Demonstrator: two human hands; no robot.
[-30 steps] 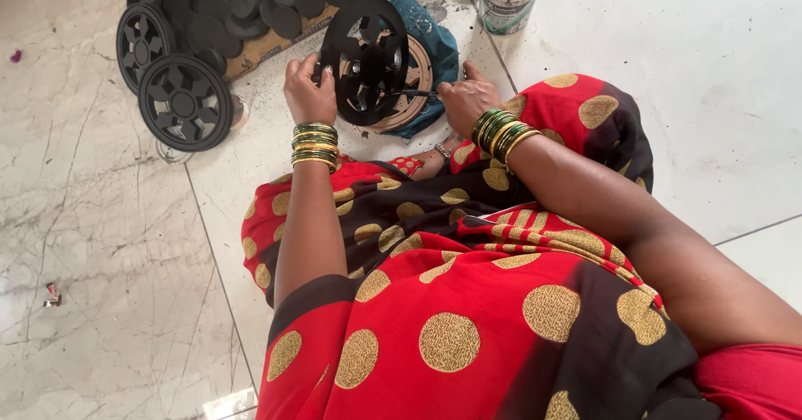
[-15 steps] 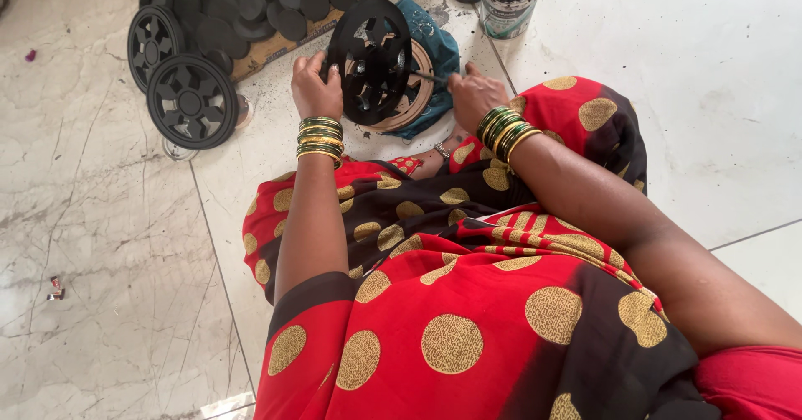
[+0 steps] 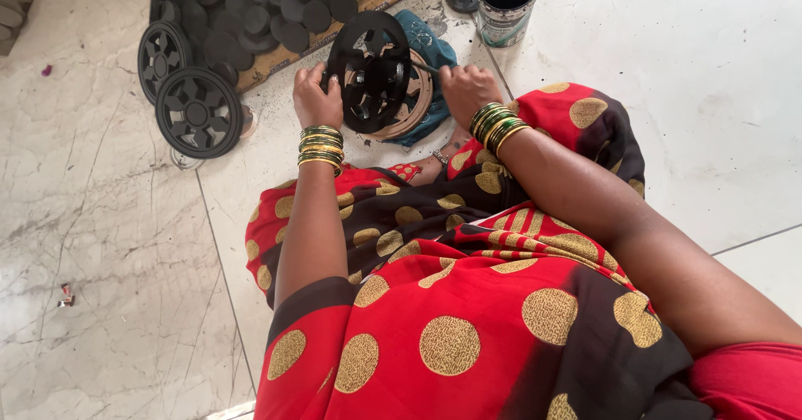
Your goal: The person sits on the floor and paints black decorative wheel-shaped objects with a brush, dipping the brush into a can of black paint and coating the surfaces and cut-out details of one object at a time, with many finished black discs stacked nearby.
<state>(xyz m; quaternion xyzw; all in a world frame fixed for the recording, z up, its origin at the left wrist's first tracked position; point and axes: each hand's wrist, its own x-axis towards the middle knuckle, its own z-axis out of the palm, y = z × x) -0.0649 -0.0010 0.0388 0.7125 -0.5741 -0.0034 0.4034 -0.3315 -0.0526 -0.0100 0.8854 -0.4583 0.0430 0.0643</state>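
Head view looks down on a person seated on a pale marble floor, lap covered by a red and black cloth with gold dots. A black spoked wheel stands tilted on edge just past the knees, leaning over a brownish ring and a teal cloth. The left hand is curled around the wheel's left rim, the grip closed on it with the thumb side against the edge. The right hand sits just right of the wheel, fingers pinched shut on a thin stick, perhaps a brush, whose tip reaches to the wheel's right side; the tip itself is too small to make out. So the wheel sits between the two hands, touching the left one. Stacked bangles ring both wrists. Left of the hands, two more black wheels lean near a board covered with small black discs. A tin of black paint stands behind the right hand.
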